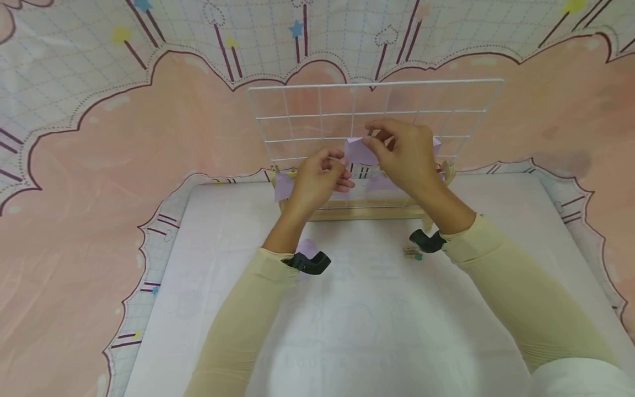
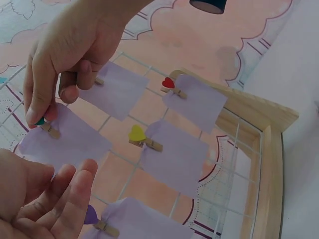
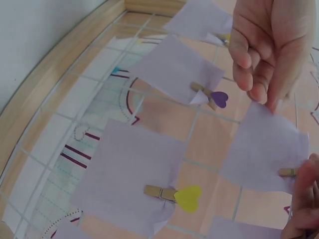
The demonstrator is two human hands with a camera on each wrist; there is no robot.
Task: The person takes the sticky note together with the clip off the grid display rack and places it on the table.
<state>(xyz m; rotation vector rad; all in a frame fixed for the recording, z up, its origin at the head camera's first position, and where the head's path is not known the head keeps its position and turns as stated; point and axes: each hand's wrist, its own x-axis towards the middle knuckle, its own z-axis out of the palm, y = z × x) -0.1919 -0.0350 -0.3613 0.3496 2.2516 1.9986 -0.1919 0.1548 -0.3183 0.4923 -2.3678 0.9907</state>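
In the head view my right hand (image 1: 407, 157) is at a lilac paper square (image 1: 359, 151) on a white wire grid (image 1: 300, 116). Its thumb and index finger pinch a small wooden clothespin (image 2: 52, 130) with a teal end, which sits on the paper's edge, as the left wrist view shows. My left hand (image 1: 322, 179) is beside the same paper, its fingers loosely bent and seemingly holding nothing. Whether its fingertips touch the paper I cannot tell. Other lilac squares hang nearby from clothespins with heart ends: yellow (image 3: 188, 198), purple (image 3: 219, 99) and red (image 2: 168, 82).
A wooden frame (image 1: 367, 213) carries the grid at the back of the white table (image 1: 372, 325). Some small clothespins (image 1: 412, 253) lie near my right wrist. Lilac paper (image 1: 307, 248) lies partly hidden by my left wrist strap. A patterned peach cloth (image 1: 84, 248) surrounds the table.
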